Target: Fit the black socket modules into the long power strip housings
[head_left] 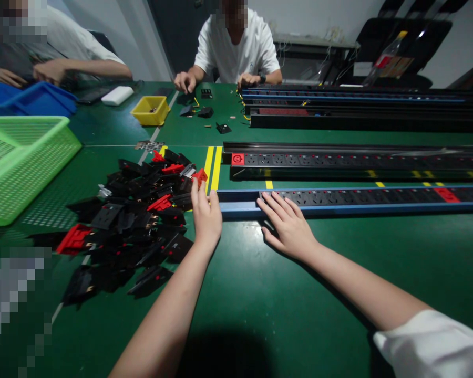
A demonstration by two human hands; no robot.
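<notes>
My left hand is at the left end of a long blue metal rail, its fingers stretched out and apart from the thumb. A red socket module shows just behind its fingertips, at the edge of a heap of loose modules. My right hand lies open, fingertips resting on the row of black socket modules set in the rail. Between both hands, the rail's channel shows bare. One red module sits among the black ones farther right. The heap of black socket modules spreads left of my left hand.
Behind the blue rail lies a black rail with sockets. A green basket, a blue bin and a yellow box stand at left. Two people sit across the green table; more rails lie at the far right.
</notes>
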